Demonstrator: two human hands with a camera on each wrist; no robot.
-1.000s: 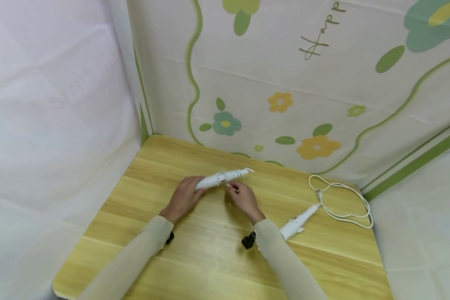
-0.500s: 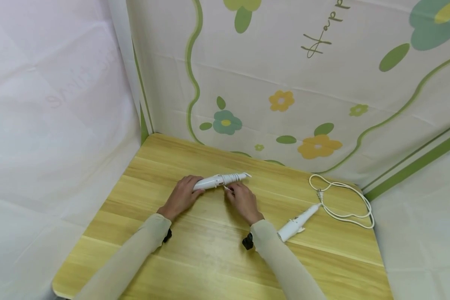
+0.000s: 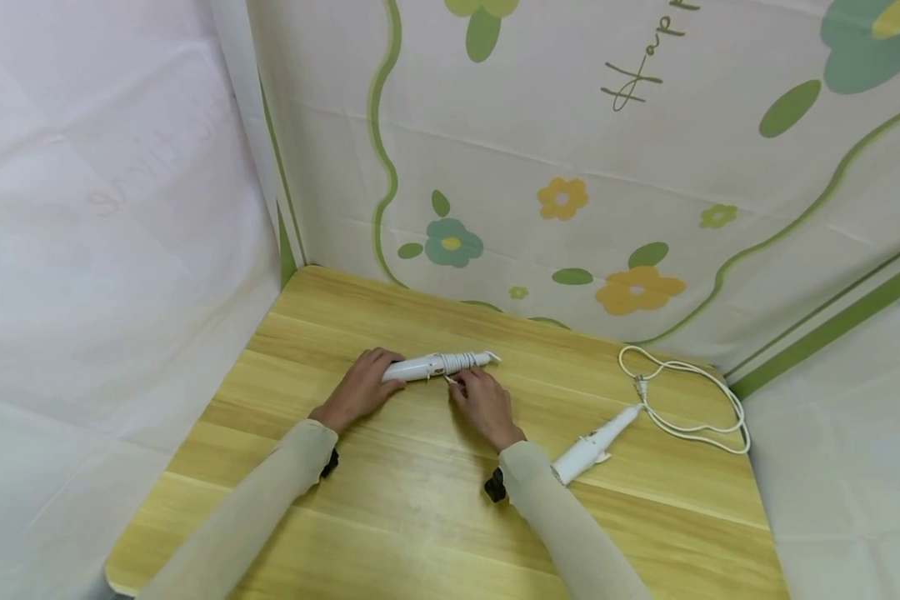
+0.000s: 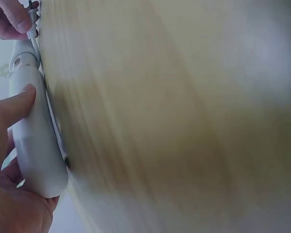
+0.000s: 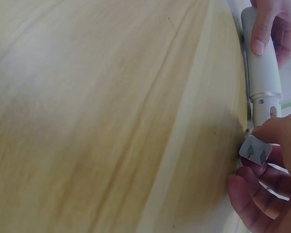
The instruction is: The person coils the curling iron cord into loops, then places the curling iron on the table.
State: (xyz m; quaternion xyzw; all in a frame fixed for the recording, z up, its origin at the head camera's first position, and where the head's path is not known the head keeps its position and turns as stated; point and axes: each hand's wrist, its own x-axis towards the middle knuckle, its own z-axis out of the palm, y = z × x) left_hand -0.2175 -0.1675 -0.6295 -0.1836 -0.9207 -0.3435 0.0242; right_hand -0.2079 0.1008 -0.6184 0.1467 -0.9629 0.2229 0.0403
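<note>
A white, tube-shaped corded appliance (image 3: 412, 369) lies low over the wooden table, its wide end toward the left. My left hand (image 3: 360, 387) grips that wide end, thumb along the near side in the left wrist view. White cord (image 3: 461, 362) is wound in several turns round the narrower right part, and a short loop sticks out at the tip. Just below the windings, my right hand (image 3: 486, 406) pinches the cord's plug (image 5: 255, 150) between thumb and fingers. The plug's face with its flat prongs shows in the right wrist view.
A second white appliance (image 3: 592, 446) with a small side lever lies to the right, its wide end by my right sleeve. Its loose cord (image 3: 697, 433) loops toward the table's (image 3: 412, 517) right edge, plug (image 3: 641, 387) near its tip. Printed fabric walls (image 3: 495, 250) enclose the table.
The appliance has come down slightly and leftward, lying more level, with both hands moving along. My right hand keeps hold of the plug. The second appliance stays where it was.
</note>
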